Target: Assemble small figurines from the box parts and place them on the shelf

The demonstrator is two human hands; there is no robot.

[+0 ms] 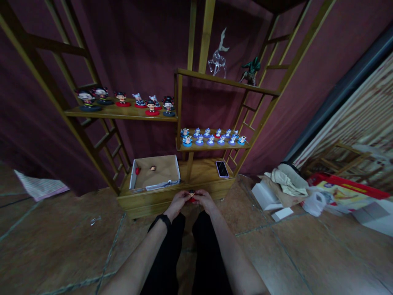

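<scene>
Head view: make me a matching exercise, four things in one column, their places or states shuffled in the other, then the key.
Things:
1. Smartphone
2. Transparent animal statuette
3. Cardboard box
4. Left hand and right hand

Places or states:
A. Open, with a red item inside
B. Holding a small red-based figurine
C. On the upper right shelf
D. Dark-screened, on the wooden base

Pairs: 1-D, 2-C, 3-A, 4-B

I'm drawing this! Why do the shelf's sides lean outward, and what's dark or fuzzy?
Head view: a wide lens probably splays the shelf; head view: dim light darkens the curtain; head view: the figurine between left hand and right hand looks small and soft.
</scene>
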